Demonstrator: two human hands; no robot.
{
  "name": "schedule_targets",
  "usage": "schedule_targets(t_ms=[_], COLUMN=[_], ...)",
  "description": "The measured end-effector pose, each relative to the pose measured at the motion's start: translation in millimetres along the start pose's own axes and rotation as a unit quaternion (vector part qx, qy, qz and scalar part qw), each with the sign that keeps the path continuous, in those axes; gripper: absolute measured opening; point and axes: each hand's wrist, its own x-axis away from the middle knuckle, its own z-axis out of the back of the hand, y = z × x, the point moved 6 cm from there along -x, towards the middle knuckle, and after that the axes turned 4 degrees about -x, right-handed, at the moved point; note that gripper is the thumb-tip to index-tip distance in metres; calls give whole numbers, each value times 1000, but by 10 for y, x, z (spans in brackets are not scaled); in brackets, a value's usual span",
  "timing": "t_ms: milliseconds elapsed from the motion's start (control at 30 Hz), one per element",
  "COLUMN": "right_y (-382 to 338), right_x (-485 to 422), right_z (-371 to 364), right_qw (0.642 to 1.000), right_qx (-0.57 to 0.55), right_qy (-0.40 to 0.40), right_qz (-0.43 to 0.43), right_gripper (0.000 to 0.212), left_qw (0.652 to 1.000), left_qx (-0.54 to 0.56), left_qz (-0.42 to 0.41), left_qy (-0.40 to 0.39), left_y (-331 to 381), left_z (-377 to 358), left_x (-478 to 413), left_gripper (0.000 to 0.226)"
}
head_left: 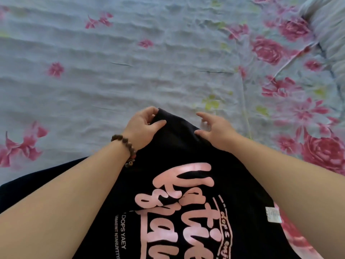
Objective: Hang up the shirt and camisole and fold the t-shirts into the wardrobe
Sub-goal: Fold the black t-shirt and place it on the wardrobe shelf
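The black t-shirt lies on the bed in front of you. It spreads from the bottom edge of the view up to a narrow bunched end between your hands. Its pink lettering faces up and runs sideways from where you stand. A white label shows at the shirt's right edge, just under your right forearm. More of the dark fabric fans out to the left beneath your left forearm.

Your left hand holds the far end of the shirt. Its grip is closed on the fabric, with the fingers curled over the bunched edge and the thumb pressed on top. A brown bead bracelet sits on that wrist.

Your right hand is just beside the same end, on its right side. Its grip is wide and holds nothing. The fingers are spread and relaxed over the bed sheet, and the thumb touches the shirt's edge.

The sheet is pale blue with pink flowers, rippled with small creases, and the flowers grow larger and denser toward the right. In the far right corner lies a mound of grey-blue bedding; you cannot tell whether it is a pillow or a folded cover.
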Motion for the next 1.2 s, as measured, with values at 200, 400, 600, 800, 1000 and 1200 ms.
schedule_targets(t_ms=[200, 400, 600, 800, 1000, 1200], right_y=[-249, -330, -123, 103, 464, 641], right_x=[-268, -446, -721, -978, -715, -434], right_z=[123, 527, 864, 750, 702, 641], right_qw=[935, 885, 949, 968, 955, 979], right_qx=[-269, -388, -301, -227, -217, -47], right_qy=[-220, -248, -74, 38, -49, -98], right_qz=[-68, -73, -67, -105, -198, -170], right_gripper=[78, 36, 21, 14, 30, 14], left_qw=[991, 986, 930, 948, 930, 945], left_qx=[25, -89, -323, -310, -347, -284], left_qz=[-11, -19, 54, 76, 111, 120], left_qy=[-132, -142, -164, -16, 46, 108], left_y=[566, 847, 552, 238, 0, -89], left_z=[-43, -20, 3, 20, -21, 114], left_x=[-277, -708, -1086, -1296, -1179, -1064], left_gripper=[10, 21, 24, 14, 40, 19])
